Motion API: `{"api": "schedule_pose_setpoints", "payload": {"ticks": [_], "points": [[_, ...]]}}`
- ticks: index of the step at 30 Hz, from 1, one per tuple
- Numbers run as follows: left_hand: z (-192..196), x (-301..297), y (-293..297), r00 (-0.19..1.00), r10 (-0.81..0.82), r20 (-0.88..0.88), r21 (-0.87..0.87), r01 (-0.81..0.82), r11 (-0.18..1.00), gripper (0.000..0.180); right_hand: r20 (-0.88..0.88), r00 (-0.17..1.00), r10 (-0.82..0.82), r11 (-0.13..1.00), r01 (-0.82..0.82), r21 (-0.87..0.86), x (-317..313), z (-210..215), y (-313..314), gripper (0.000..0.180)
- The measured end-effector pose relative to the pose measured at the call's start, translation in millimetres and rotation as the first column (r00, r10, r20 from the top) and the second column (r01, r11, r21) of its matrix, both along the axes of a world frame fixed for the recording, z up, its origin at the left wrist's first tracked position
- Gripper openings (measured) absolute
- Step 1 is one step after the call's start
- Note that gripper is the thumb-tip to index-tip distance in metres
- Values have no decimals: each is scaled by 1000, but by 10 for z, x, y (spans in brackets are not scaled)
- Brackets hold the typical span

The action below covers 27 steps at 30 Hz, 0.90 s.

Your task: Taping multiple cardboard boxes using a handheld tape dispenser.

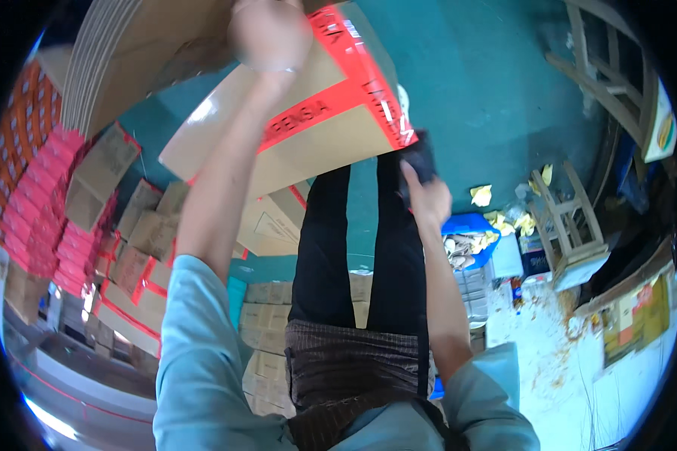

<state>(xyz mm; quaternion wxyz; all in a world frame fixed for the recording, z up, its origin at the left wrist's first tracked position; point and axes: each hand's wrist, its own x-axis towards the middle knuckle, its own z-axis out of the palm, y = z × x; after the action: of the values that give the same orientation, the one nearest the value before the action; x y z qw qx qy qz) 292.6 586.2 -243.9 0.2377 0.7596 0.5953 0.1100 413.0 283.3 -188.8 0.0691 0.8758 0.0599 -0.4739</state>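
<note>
Big cardboard box [308, 113] w/ red tape bands fills 12 o'clock, tilted over the green floor [474, 83]; stacked flat cartons [139, 248] at 9 o'clock; wooden stool [568, 225] at 3 o'clock, blue crate [470, 225] just beside it; left hand [269, 34] pressed on box top, fingers closed on its edge; right hand [427, 197] clamped on a dark object [420, 159] touching box's lower corner.

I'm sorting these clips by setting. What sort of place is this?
Probably a packing or storage room. The left hand steadies a taped carton, the right hand holds a dark object at its corner, more cartons are piled on the teal floor, and red packets are stacked at the left.
</note>
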Motion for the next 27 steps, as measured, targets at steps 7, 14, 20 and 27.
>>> {"api": "schedule_pose_setpoints", "payload": {"ticks": [7,14,20,27], "points": [[1158,-793,-1929,787,498,365,-903,169,395,36,-251,814,524,819,-401,411,27,1331,417,41],[2490,-2731,-2273,92,925,370,-877,-295,380,18,-58,-275,960,-99,-526,845,-1456,1407,2569,47],[1493,-3907,-3818,-740,645,188,-851,-451,-270,39,188,-586,788,-610,-704,363,-3731,1610,3903,55],[-524,-2985,-2720,-960,141,-243,-966,252,51,24,443,-752,488,-833,-553,-21,-4199,-267,3505,50]]}}
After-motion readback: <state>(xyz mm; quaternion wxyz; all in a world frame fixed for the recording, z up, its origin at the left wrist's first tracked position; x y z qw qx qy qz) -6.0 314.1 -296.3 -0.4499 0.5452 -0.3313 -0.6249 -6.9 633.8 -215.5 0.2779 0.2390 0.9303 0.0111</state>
